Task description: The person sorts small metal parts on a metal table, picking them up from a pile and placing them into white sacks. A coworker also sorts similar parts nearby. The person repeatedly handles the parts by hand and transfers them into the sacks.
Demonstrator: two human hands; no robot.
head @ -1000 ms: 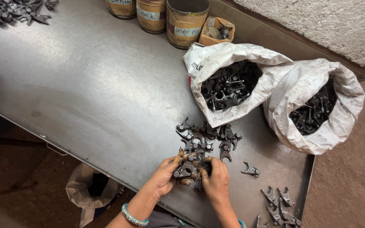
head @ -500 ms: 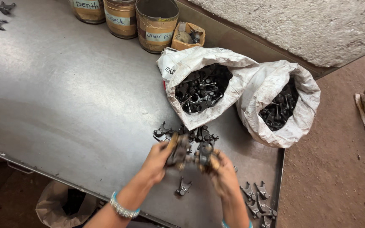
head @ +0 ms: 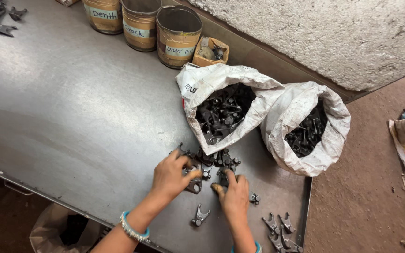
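Left hand (head: 170, 175) spread loosely, right hand (head: 233, 194) flatter, both pressing on dark metal forks (head: 209, 161) piled on the surface (head: 71, 107), at six o'clock from the nearer sack (head: 221, 110). Grip hidden beneath palms.

A loose pile of small dark grey forked metal parts (head: 212, 161) lies flat on the steel tabletop just in front of the nearer white sack's mouth, pieces overlapping, partly covered by both hands.

2 white woven sacks (head: 221, 84) of dark metal forks, 3 taped round tins (head: 178, 35), 1 small cardboard box (head: 210, 51), approx. 4 loose forked metal parts (head: 280, 229) at table's corner.
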